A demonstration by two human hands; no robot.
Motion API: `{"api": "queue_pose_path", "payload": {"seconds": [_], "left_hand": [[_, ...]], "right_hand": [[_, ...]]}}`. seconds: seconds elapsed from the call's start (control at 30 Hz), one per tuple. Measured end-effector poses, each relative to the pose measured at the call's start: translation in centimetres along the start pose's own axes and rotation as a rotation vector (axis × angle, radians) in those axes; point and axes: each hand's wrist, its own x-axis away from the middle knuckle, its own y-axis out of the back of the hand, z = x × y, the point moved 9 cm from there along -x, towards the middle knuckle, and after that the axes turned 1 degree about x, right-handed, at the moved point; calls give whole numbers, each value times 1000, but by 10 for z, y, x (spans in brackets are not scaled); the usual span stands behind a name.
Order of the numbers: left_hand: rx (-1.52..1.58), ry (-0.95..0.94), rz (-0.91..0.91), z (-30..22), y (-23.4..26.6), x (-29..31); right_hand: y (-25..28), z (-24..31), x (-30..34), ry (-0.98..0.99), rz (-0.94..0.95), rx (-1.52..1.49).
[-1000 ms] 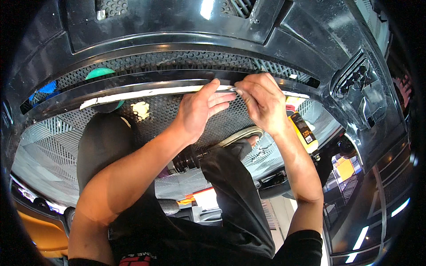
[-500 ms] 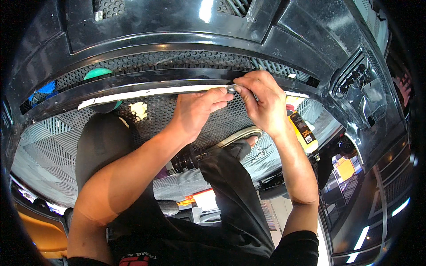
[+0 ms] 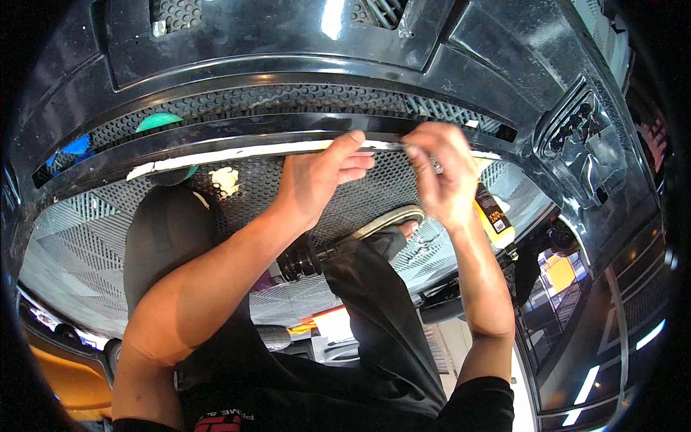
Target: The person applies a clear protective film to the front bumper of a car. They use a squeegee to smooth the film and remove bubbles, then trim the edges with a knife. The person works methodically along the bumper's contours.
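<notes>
A glossy black car bumper spans the upper view, with a narrow white strip running along its lower lip. At the middle of the lip is my left hand, its thumb up against the edge and its fingers stretched out just below, apart from the thumb. Farther right along the same strip, the thumb and fingers of my right hand are pinched together at the lip. Whatever lies between those fingertips is small, greyish and partly blurred. White shows on the lip on both sides of my hands.
Through the bumper slot show a green round pad and a blue object. A yellow bottle with a dark label stands by my right forearm. Pale yellow foam lies on the textured mat, near my knee.
My right hand has slid right along the lip, away from my left hand. My left thumb and fingers, earlier pinched at the strip, have come apart. The bumper stays in place.
</notes>
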Motion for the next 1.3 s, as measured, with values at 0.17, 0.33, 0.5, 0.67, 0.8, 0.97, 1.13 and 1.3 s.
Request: {"api": "queue_pose_path", "payload": {"seconds": [0.17, 0.33, 0.5, 0.67, 0.8, 0.97, 1.13, 1.3], "left_hand": [[-112, -51, 62, 1, -3, 0], [-85, -44, 21, 0, -3, 1], [-126, -15, -16, -5, -4, 2], [-113, -10, -27, -1, -3, -1], [-76, 4, -33, 2, -2, -1], [-73, 14, -23, 1, -5, 0], [-52, 27, -25, 1, -5, 0], [-41, 31, -10, 2, -5, 0]], "right_hand": [[9, -46, 33, -507, -137, -273], [-10, -47, 47, -741, -85, -483], [-23, -44, 43, -907, 23, -506], [-24, -46, 44, -942, 16, -404], [-29, -43, 42, -1084, -16, -479], [-32, -43, 49, -1124, -59, -484], [-33, -37, 51, -1159, -106, -493], [-32, -30, 52, -1161, -144, -448]]}}
